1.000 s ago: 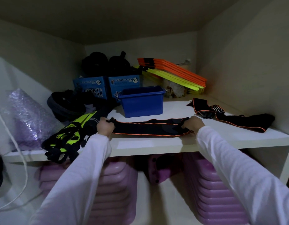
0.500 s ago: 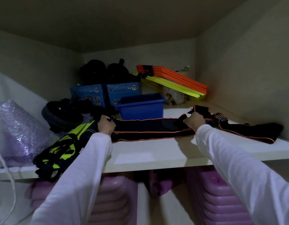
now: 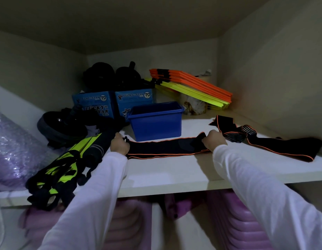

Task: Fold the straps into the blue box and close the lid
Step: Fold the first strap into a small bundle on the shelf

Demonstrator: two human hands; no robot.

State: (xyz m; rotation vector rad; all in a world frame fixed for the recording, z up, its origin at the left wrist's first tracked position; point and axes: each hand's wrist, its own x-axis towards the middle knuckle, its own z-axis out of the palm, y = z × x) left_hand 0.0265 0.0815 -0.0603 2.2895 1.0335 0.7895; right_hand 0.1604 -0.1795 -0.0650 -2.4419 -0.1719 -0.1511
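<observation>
Setting: a white shelf (image 3: 174,170) inside a dim cupboard, seen from the head camera; both arms in white sleeves reach onto it.
Left hand (image 3: 119,145): fingers curled closed around the left end of the folded strap (image 3: 162,147), knuckles toward the camera.
Right hand (image 3: 213,140): fingers closed on the right end of the same strap, pinching a bunched fold of cloth.
Folded strap: black with orange edging, stretched flat between the two hands, lying on the shelf just in front of the blue box (image 3: 155,121).
Blue box: open-topped, standing upright at mid-shelf; interior dark, contents cannot be told; no lid on it.
Second strap (image 3: 275,144): black with orange trim, loose on the shelf to the right, running from behind the right hand toward the side wall.
Left of shelf: black-and-yellow gear (image 3: 66,170) overhanging the front edge.
Back of shelf: two blue cartons (image 3: 113,103), stacked orange and yellow panels (image 3: 194,85).
</observation>
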